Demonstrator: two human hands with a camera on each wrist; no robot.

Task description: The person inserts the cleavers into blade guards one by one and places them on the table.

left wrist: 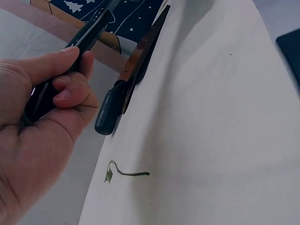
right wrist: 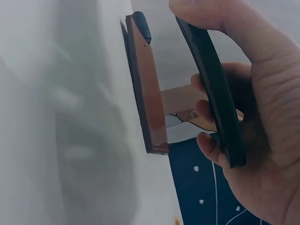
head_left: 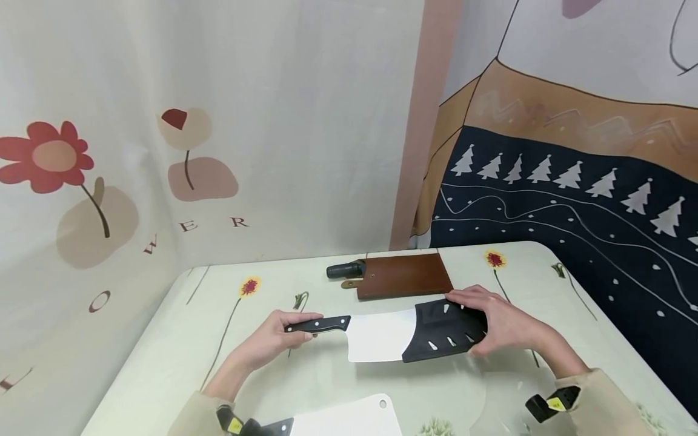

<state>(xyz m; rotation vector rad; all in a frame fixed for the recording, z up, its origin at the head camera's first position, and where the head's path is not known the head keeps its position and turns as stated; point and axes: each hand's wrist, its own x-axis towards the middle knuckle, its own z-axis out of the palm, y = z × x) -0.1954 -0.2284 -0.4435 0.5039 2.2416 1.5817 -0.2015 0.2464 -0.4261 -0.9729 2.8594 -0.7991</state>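
A cleaver [head_left: 382, 336] with a broad shiny blade is held level above the table. My left hand [head_left: 277, 336] grips its black riveted handle [head_left: 318, 325], fingers curled round it in the left wrist view. A black slotted blade cover [head_left: 448, 330] sits over the outer part of the blade. My right hand [head_left: 504, 321] holds that cover by its far end, with the thumb on one edge and fingers on the other in the right wrist view. How deep the blade reaches inside the cover is hidden.
Behind lies a brown leather sheath [head_left: 406, 277] with a black-handled knife [head_left: 345, 270] in it. Near the front edge rests another cleaver [head_left: 343, 418], partly out of view. The table [head_left: 180, 339] has a flower-print cover; curtains [head_left: 305, 121] hang behind.
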